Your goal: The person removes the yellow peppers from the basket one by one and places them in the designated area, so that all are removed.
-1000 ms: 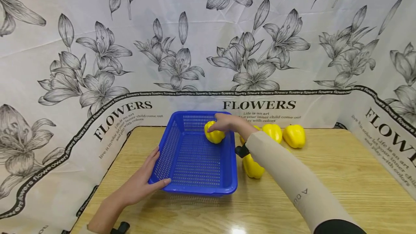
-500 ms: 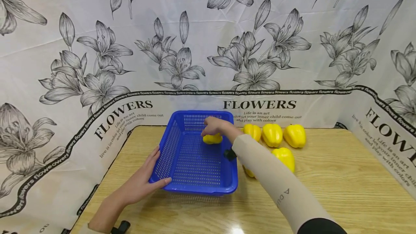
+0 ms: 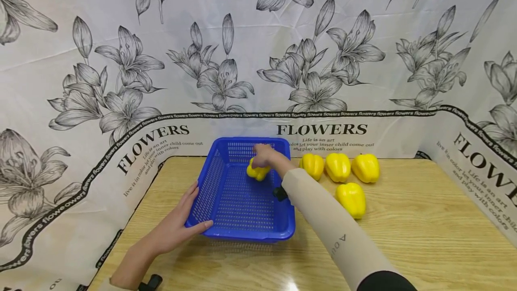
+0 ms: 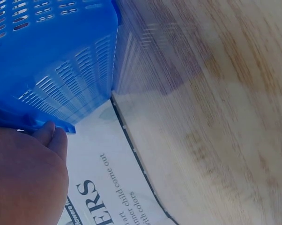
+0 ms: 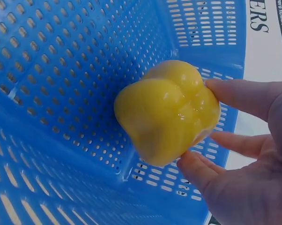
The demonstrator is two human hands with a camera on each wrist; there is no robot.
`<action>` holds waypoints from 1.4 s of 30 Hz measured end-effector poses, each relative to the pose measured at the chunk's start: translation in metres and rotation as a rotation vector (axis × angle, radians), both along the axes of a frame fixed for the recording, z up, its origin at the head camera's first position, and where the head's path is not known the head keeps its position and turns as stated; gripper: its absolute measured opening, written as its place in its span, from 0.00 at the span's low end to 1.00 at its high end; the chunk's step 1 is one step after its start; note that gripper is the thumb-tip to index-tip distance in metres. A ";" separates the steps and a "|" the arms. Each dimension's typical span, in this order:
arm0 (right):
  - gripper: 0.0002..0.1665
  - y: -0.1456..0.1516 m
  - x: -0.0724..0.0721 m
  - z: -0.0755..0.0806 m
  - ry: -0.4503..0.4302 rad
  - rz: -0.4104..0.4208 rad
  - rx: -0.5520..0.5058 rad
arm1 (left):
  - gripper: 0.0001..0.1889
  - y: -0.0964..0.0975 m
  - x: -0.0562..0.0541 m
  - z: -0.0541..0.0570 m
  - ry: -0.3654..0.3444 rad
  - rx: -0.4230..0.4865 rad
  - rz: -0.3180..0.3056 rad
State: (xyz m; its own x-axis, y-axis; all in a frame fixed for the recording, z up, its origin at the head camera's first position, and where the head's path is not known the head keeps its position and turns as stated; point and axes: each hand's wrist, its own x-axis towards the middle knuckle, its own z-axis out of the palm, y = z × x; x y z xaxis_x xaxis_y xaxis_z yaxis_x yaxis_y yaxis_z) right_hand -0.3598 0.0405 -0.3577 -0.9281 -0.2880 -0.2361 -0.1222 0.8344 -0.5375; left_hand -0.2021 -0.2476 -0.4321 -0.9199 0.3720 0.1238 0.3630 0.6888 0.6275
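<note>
A blue plastic basket (image 3: 248, 235) with slotted walls stands on the table. My left hand (image 3: 173, 228) grips its front left rim, the thumb over the edge and the other fingers along the outside; the left wrist view shows fingertips (image 4: 59, 138) at the rim. Inside the basket, toward the back right, my right hand (image 3: 264, 155) holds a yellow bell pepper (image 5: 166, 115). Thumb and fingertips pinch it from one end, its lobed end showing in the right wrist view. From above, the hand covers part of this pepper.
Right of the basket, yellow bell peppers lie on the wooden table (image 3: 428, 219): three in a back row, including one at the far right (image 3: 365, 168), and another pepper (image 3: 351, 200) in front. My right sleeve (image 3: 327, 219) crosses over the table. A flower-print cloth (image 3: 226, 125) hangs behind.
My right hand has moved left and slightly down into the basket with the pepper, which has turned. My left hand and the basket have stayed put.
</note>
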 end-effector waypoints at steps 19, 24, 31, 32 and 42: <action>0.36 0.003 -0.002 -0.011 -0.170 -0.090 -0.121 | 0.55 0.002 0.000 0.000 -0.014 -0.007 0.006; 0.36 0.001 0.003 -0.009 -0.281 -0.105 -0.232 | 0.55 0.001 0.000 0.000 -0.013 -0.007 0.007; 0.44 0.001 0.002 -0.016 -0.422 -0.119 -0.453 | 0.55 0.002 -0.001 0.001 -0.010 -0.008 0.004; 0.44 0.000 0.001 -0.018 -0.431 -0.119 -0.492 | 0.55 0.002 -0.001 0.001 -0.010 -0.008 0.003; 0.37 -0.009 0.000 -0.018 -0.512 -0.101 -0.824 | 0.55 0.001 0.000 0.001 -0.024 -0.011 0.008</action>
